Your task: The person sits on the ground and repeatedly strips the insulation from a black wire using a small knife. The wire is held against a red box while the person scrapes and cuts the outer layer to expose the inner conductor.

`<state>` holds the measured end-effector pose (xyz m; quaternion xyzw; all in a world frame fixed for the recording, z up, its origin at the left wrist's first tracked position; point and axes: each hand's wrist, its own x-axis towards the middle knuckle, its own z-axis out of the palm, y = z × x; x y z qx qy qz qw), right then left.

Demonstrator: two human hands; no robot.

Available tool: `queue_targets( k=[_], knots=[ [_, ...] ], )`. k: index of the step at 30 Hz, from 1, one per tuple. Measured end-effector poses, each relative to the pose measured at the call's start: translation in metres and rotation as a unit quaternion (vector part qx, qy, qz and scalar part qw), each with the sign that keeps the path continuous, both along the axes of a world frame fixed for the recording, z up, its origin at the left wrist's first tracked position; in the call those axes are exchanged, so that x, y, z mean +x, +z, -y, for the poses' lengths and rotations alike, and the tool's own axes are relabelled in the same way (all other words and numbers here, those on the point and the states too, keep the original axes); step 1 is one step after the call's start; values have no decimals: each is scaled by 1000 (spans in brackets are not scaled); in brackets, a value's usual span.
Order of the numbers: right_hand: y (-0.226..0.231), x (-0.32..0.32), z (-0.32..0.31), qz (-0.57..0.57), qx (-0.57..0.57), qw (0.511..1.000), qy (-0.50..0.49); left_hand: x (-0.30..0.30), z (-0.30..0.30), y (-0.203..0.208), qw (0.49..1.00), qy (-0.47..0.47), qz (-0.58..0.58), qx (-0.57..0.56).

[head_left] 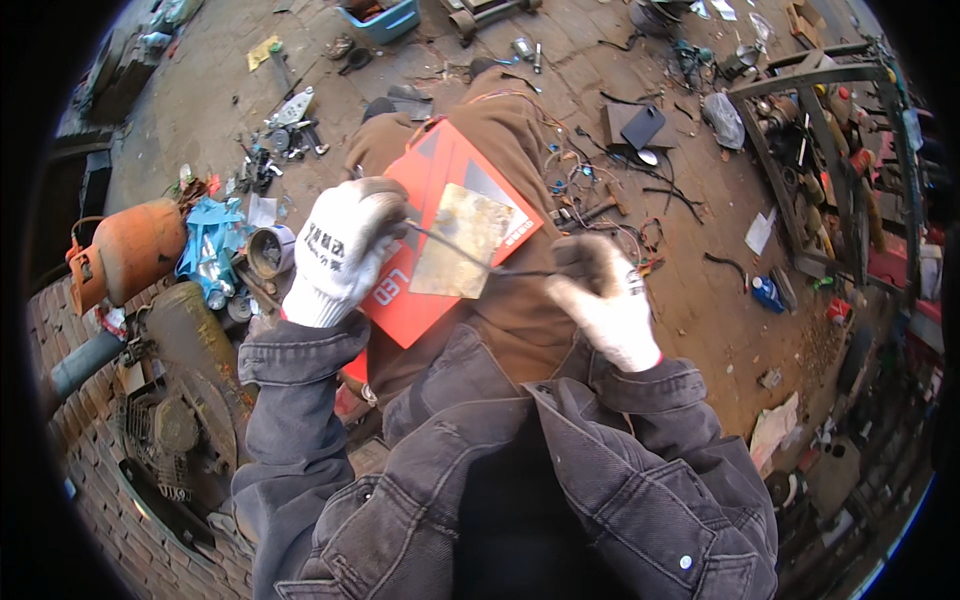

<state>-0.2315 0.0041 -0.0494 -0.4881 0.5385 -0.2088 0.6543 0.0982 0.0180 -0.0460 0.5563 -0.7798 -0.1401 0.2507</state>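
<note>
Dark cord [452, 245] stretched over the red box [408, 318], pinched by the left hand [345, 245] at the box's left edge and the right hand [605, 302] beyond its right.

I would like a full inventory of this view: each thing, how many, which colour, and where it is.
Box: one, red and grey, centre
Plate: one, stained yellowish-grey, on the box
Strip: one, dark, over the plate
Block: one, brownish, right of centre
Phone: one, dark, on the block
Bin: one, blue, top edge
Cylinder: one, orange, left
Frame: one, dark, right
Loose strips: several, black, right
Small scrap: uncountable, mixed colours, both sides
Trousers: one pair, brown, centre
Jacket: one, dark grey, bottom
Left grip: one, white-gloved, holding the strip
Right grip: one, white-gloved, strip's other end
</note>
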Motion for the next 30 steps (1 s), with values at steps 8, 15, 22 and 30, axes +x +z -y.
queue_targets(
  k=[8,15,22,30],
  knots=[
    [-5,17,57,52,-124,979,-154,9,4,17,994,-3,-43,105],
    [3,46,68,16,-350,911,-216,-9,21,27,957,145,-163,193],
    [19,87,53,-31,-225,973,48,-36,35,29,946,181,-200,180],
    [24,94,80,-5,-151,988,43,-40,51,41,999,3,-37,35]
  ],
)
